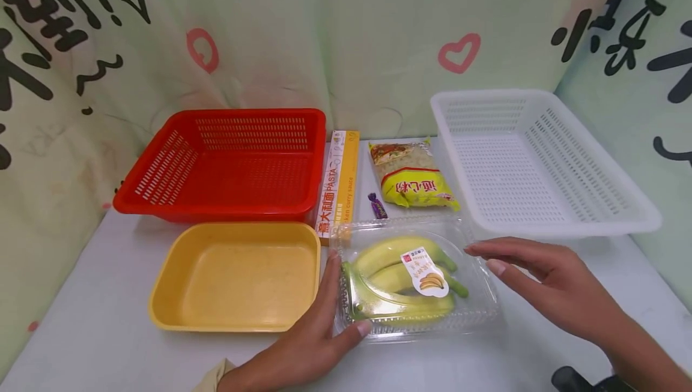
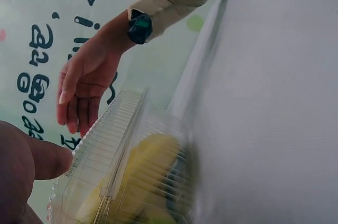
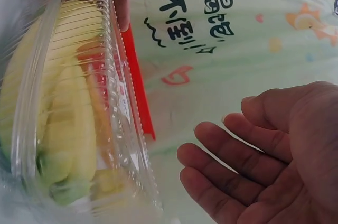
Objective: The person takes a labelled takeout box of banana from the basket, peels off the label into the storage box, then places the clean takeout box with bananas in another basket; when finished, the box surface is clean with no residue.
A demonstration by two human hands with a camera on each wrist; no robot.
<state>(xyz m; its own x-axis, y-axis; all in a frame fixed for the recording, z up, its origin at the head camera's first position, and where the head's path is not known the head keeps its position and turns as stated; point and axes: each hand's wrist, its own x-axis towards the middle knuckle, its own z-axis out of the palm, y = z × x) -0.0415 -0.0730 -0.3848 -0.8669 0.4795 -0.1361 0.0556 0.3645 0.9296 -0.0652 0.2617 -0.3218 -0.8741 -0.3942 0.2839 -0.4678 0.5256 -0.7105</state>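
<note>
Hands flank the banana box, right seemingly apart.

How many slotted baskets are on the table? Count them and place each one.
2. The red basket stands at the back left, behind the yellow tray; the white basket stands at the back right. None looks hidden.

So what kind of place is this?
Hard to be sure, but probably an indoor tabletop setup: a printed cloth hangs behind a white table, which holds a red basket and a clear box of bananas.
</note>
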